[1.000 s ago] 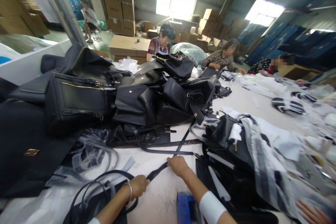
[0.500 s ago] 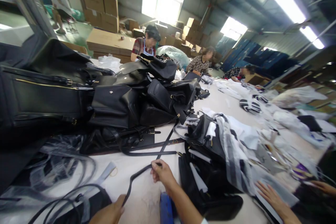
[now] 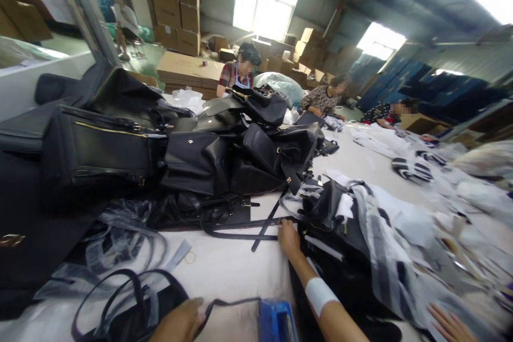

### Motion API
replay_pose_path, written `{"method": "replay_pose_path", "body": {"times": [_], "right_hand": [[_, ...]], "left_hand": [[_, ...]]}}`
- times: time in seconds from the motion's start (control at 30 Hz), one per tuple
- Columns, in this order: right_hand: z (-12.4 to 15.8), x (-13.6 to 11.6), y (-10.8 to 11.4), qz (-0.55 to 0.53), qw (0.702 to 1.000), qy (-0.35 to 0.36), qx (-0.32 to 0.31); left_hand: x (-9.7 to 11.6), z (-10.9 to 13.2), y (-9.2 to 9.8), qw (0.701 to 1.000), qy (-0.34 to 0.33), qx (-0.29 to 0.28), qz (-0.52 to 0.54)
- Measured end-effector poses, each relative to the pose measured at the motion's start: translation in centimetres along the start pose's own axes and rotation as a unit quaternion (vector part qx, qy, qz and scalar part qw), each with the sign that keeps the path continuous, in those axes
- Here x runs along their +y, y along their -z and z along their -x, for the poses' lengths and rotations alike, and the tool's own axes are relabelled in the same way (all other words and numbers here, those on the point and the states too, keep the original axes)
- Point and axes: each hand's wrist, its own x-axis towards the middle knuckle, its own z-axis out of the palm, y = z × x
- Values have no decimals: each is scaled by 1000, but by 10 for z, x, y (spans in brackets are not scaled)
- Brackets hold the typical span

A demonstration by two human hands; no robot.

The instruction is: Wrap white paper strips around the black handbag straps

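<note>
My left hand (image 3: 180,323), low in the view, is closed around a thin black strap (image 3: 234,302). That strap runs right to a blue box-like object (image 3: 276,320) at the bottom edge. My right hand (image 3: 288,239) is stretched forward, its fingers curled at the end of another black strap (image 3: 240,235) lying across the white table (image 3: 232,267). A loose strap end (image 3: 259,238) crosses that one just left of my fingers. Close on the right of my right hand lies a black bag (image 3: 324,267) with white paper in it.
Black handbags (image 3: 196,163) are heaped at the back left. Clear plastic wrapping (image 3: 120,230) and looped handles (image 3: 132,288) lie at left. At lower right is a co-worker's hand (image 3: 449,323) on plastic sheeting. Several people sit farther back, near stacked cartons (image 3: 176,10).
My right hand has let go of the strap near the middle and moved forward and right to the other strap's end. My left hand still holds its strap. The view has shifted left.
</note>
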Motion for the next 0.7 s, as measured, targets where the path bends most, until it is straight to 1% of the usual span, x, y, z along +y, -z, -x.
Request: {"method": "replay_pose_path", "body": {"times": [0.03,0.07,0.13,0.2,0.23,0.33,0.4,0.5,0.53,0.57,0.6,0.67,0.7], "right_hand": [[-3,-1,-4,16,1000,10,0],[-7,-3,-8,29,999,22,-2],[-16,-4,-14,44,998,48,-5],[-26,-3,-16,45,996,71,-7],[-30,-1,-17,40,996,78,-7],[-36,8,-15,11,997,82,-3],[-31,12,-14,-24,997,77,-1],[-6,5,-16,-89,992,87,-14],[7,-2,-15,-137,985,96,-31],[23,-10,-13,-204,971,109,-58],[40,-20,-9,-287,945,122,-95],[78,-41,7,-455,857,153,-186],[96,-52,18,-504,818,163,-225]], "left_hand": [[4,-8,8,999,15,33,-24],[8,-17,18,996,20,54,-62],[14,-38,37,984,64,74,-147],[14,-57,51,977,91,88,-170],[11,-65,56,976,98,93,-170],[-4,-82,58,978,100,102,-152],[-15,-87,54,981,95,104,-136],[-24,-90,50,984,89,114,-105],[-25,-91,51,985,89,120,-92],[-25,-92,52,985,88,127,-76],[-25,-92,54,986,85,135,-57],[-19,-90,59,986,75,149,-9],[-14,-87,60,986,68,153,21]]}}
